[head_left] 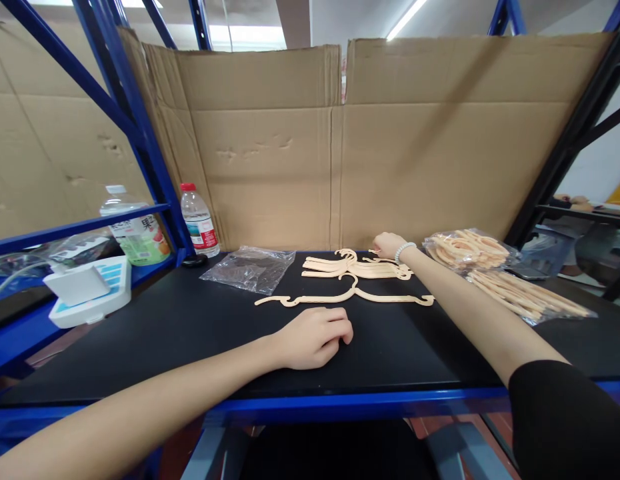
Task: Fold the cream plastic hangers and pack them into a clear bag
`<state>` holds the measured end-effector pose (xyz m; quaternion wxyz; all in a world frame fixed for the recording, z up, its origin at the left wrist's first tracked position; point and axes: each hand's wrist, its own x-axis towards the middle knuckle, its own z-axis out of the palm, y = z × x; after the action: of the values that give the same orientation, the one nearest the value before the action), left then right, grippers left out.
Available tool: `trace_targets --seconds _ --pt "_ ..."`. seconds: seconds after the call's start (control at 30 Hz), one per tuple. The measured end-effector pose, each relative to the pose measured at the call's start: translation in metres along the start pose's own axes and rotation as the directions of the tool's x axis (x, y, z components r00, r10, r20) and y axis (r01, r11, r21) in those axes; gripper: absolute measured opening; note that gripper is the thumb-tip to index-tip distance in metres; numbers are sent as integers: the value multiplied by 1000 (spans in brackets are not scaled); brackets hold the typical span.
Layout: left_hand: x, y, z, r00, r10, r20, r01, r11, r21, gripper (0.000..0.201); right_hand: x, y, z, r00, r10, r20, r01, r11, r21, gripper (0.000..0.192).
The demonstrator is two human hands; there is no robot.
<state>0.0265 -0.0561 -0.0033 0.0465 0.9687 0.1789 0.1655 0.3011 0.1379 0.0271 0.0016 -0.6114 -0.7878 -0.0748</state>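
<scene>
My left hand (pixel 315 337) rests on the black tabletop (pixel 190 333) with its fingers curled under, holding nothing. Just beyond it lies a single pale wooden hanger (pixel 346 298), flat on the table. My right hand (pixel 389 245), with a white bead bracelet on the wrist, reaches to the far side and touches the end of a small pile of similar hangers (pixel 357 267). Whether its fingers grip a hanger I cannot tell.
A clear empty plastic bag (pixel 250 268) lies left of the hangers. Bagged hangers (pixel 495 270) sit at the right. A water bottle (pixel 199 220) stands by the blue rack post (pixel 140 133). A white device (pixel 87 290) lies on the left shelf. Cardboard sheets (pixel 340 147) wall the back.
</scene>
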Motion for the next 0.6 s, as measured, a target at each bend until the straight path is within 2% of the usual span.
trace_targets --seconds 0.1,0.2,0.27,0.33,0.43,0.47,0.53,0.6 --pt "0 0 0 1000 -2 -4 1 1000 -15 24 -11 0 -12 996 14 -94 -3 993 114 25" --pt "0 1 0 999 -34 -33 30 993 -111 24 -30 -3 -29 980 29 -198 29 957 288 13" --pt "1 3 -1 995 -84 -61 69 972 -226 24 -49 -9 -38 969 29 -244 81 899 430 9" --pt "2 7 -2 984 -167 -64 135 928 -346 22 -72 -19 -43 969 0 -246 146 806 574 9" --pt "6 11 -4 963 -270 -11 232 847 -477 23 -105 -43 -42 972 -60 -228 212 645 734 9" --pt "7 12 -5 956 -292 5 254 824 -506 24 -114 -53 -40 974 -83 -211 220 563 796 12" --pt "9 11 -4 942 -337 13 285 776 -563 28 -127 -72 -35 978 -173 -115 154 229 961 18" --pt "8 8 -2 918 -397 18 318 707 -631 31 -134 -89 -30 967 -252 -50 64 48 997 22"
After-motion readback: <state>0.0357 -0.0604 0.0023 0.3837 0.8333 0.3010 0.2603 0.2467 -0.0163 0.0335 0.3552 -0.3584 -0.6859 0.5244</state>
